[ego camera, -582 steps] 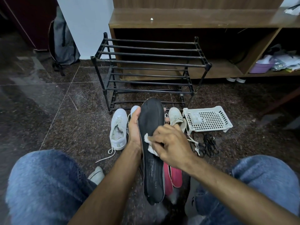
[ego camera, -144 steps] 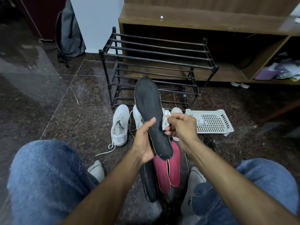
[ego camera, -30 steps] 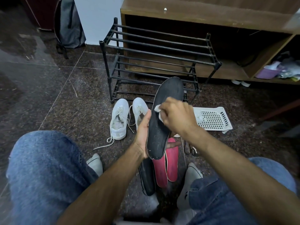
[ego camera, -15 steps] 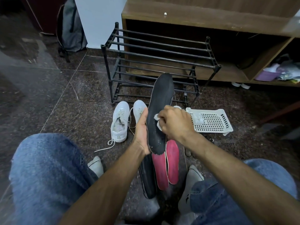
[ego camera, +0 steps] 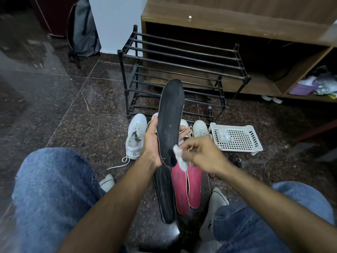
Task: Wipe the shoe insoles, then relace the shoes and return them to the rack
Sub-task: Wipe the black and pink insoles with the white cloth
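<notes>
We are holding a black insole (ego camera: 170, 121) upright in our left hand (ego camera: 152, 143), thumb lying along its near edge and the fingers (ego camera: 183, 129) wrapping round behind, tips showing past the far edge. Our left forearm is reaching up from between the knees, wrist fairly straight. Our right hand (ego camera: 202, 154) is coming in from the other side, knuckles up, its fingers bunched and pinching a crumpled white wipe (ego camera: 179, 158) against the insole's heel end; the hand is blurred, so we cannot tell each finger's lie. The insole is a long, flat, matte slab with a rounded toe pointing away from us and faint pale lettering near the heel. Below our fingers, a second black insole (ego camera: 164, 194) is lying on the speckled stone floor (ego camera: 76, 114), touching two pink insoles (ego camera: 187, 187) side by side, smooth and pale-edged. Beyond the left thumb a white shoe (ego camera: 135, 136) is sitting with its lace trailing loose; more white shoes (ego camera: 199, 128) are peeking out past the fingertips. Past our right knuckles a white perforated plastic tray (ego camera: 238, 137) is resting, with a small wrapped packet in it. Behind everything the black metal-tube rack (ego camera: 182, 64) is standing before a wooden shelf unit (ego camera: 237, 24). Our knees in blue denim are framing the scene.
</notes>
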Action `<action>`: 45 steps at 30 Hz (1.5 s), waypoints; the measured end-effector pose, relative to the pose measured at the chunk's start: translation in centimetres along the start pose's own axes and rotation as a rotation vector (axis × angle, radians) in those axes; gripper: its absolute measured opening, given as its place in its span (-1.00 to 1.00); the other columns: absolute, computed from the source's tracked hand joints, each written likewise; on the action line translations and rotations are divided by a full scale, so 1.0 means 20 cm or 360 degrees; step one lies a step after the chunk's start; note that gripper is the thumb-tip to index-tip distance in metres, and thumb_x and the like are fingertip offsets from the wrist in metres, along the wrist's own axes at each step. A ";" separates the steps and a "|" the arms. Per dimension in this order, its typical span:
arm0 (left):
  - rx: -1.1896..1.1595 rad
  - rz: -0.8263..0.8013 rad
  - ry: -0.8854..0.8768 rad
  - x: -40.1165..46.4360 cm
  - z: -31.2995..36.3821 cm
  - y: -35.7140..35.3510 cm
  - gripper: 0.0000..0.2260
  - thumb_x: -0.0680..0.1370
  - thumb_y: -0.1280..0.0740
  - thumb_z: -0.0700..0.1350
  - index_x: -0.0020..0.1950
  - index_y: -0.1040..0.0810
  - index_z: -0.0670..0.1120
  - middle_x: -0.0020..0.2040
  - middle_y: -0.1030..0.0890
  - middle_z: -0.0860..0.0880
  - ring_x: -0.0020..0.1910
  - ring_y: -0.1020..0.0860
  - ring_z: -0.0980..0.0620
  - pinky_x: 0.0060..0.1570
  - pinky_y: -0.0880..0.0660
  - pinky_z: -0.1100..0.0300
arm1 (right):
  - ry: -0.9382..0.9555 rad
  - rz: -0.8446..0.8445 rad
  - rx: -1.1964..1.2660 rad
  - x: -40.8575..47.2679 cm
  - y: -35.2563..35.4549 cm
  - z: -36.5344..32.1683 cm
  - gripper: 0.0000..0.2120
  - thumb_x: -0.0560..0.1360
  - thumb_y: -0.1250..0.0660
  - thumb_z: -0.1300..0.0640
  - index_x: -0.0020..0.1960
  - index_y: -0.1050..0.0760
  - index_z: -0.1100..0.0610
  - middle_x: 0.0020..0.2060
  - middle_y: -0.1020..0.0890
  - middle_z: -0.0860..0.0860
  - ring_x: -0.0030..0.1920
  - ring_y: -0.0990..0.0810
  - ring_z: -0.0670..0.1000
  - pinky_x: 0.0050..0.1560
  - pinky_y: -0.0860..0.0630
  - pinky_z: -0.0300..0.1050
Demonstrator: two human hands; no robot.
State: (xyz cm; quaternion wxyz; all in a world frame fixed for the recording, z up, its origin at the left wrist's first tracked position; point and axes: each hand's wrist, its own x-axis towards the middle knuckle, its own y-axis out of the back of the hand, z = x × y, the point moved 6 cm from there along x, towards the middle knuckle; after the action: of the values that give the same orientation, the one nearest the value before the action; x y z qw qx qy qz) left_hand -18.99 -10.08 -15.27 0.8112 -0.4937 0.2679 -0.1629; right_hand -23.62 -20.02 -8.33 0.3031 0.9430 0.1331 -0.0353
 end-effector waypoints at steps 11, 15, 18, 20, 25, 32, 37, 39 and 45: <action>0.0086 0.0086 0.0107 -0.04 -0.05 -0.02 -0.25 0.48 -0.11 0.41 0.09 -0.60 -0.28 0.19 -0.49 -0.24 0.08 -0.50 -0.18 0.07 -0.47 -0.02 | -0.0113 0.0496 0.0466 0.01 0.00 0.11 -0.79 0.50 -0.31 0.38 -0.15 -0.56 0.10 -0.21 -0.64 0.04 -0.46 -0.60 0.03 -0.44 -0.57 -0.09; 0.0127 0.0163 0.0110 -0.02 -0.07 -0.01 -0.27 0.47 -0.14 0.37 0.01 -0.63 -0.31 0.09 -0.59 -0.25 0.10 -0.58 -0.15 0.23 -0.43 -0.03 | -0.0098 0.0280 0.0353 -0.02 -0.09 0.05 -0.84 0.41 -0.50 0.03 -0.10 -0.58 0.06 -0.37 -0.63 0.05 -0.41 -0.57 -0.05 -0.34 -0.54 -0.11; 0.0112 0.0253 0.0058 -0.01 -0.08 0.02 -0.24 0.46 -0.20 0.35 0.23 -0.53 -0.34 0.20 -0.57 -0.28 0.25 -0.54 -0.17 0.28 -0.45 -0.05 | -0.0192 0.0330 0.0106 0.01 -0.11 0.07 -0.70 0.26 -0.52 -0.15 -0.15 -0.57 0.01 -0.38 -0.66 -0.04 -0.35 -0.63 -0.06 -0.22 -0.60 -0.04; 0.0113 0.0281 0.0086 -0.03 -0.08 0.03 -0.17 0.44 -0.21 0.37 0.37 -0.42 -0.32 0.40 -0.41 -0.30 0.39 -0.43 -0.18 0.36 -0.39 -0.07 | -0.0200 0.0365 0.0110 0.03 -0.10 0.07 -0.93 0.36 -0.48 0.07 -0.27 -0.61 -0.01 -0.37 -0.67 -0.09 -0.35 -0.62 -0.09 -0.13 -0.62 0.06; 0.0027 0.0286 0.0028 -0.02 -0.07 0.05 -0.29 0.48 -0.21 0.33 0.26 -0.50 -0.29 0.18 -0.55 -0.28 0.41 -0.40 -0.20 0.44 -0.29 -0.10 | -0.0310 0.0354 0.0410 0.01 -0.08 0.11 -0.83 0.49 -0.39 0.28 -0.27 -0.62 0.15 -0.32 -0.67 0.04 -0.42 -0.61 0.02 -0.24 -0.64 0.13; 0.0135 0.0330 0.0051 -0.03 -0.09 0.03 -0.32 0.50 -0.19 0.33 0.20 -0.55 -0.28 0.08 -0.61 -0.23 0.32 -0.51 -0.15 0.36 -0.37 -0.10 | -0.0325 0.0347 0.0102 0.02 -0.11 0.13 -0.85 0.30 -0.50 0.01 -0.37 -0.55 -0.04 -0.40 -0.64 -0.06 -0.39 -0.58 0.01 -0.24 -0.58 0.07; 0.0226 0.0102 0.0160 -0.08 -0.11 -0.03 -0.22 0.51 0.00 0.41 0.03 -0.64 -0.26 -0.05 -0.65 -0.23 -0.24 -0.59 -0.12 -0.29 -0.52 0.15 | -0.0330 0.0315 0.0823 0.02 -0.05 0.08 -0.87 0.48 -0.37 0.40 -0.07 -0.57 0.22 -0.10 -0.63 0.09 -0.41 -0.59 0.00 -0.46 -0.56 -0.16; 0.0209 0.0070 0.0186 -0.07 -0.13 -0.03 -0.20 0.52 0.02 0.41 0.08 -0.59 -0.30 -0.09 -0.63 -0.30 -0.45 -0.56 -0.11 -0.46 -0.49 0.21 | -0.0397 0.0234 0.1050 0.00 -0.07 0.08 -0.77 0.49 -0.30 0.47 0.02 -0.56 0.20 -0.16 -0.65 0.15 -0.45 -0.60 0.00 -0.54 -0.51 -0.21; 0.0144 0.0179 0.0200 -0.06 -0.15 0.01 -0.24 0.46 -0.16 0.41 0.21 -0.51 -0.28 0.05 -0.54 -0.20 -0.25 -0.63 -0.13 -0.39 -0.56 0.16 | -0.0720 0.0178 0.1243 -0.01 -0.12 0.14 -0.82 0.50 -0.36 0.30 0.09 -0.58 0.19 -0.24 -0.65 0.15 -0.42 -0.61 0.02 -0.50 -0.57 -0.16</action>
State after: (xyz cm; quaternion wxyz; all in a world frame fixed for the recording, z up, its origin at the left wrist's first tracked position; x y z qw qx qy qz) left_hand -21.61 -11.44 -16.28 0.8220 -0.4295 0.3381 -0.1597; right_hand -24.49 -19.84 -12.04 -0.0524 0.9609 -0.0109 -0.2716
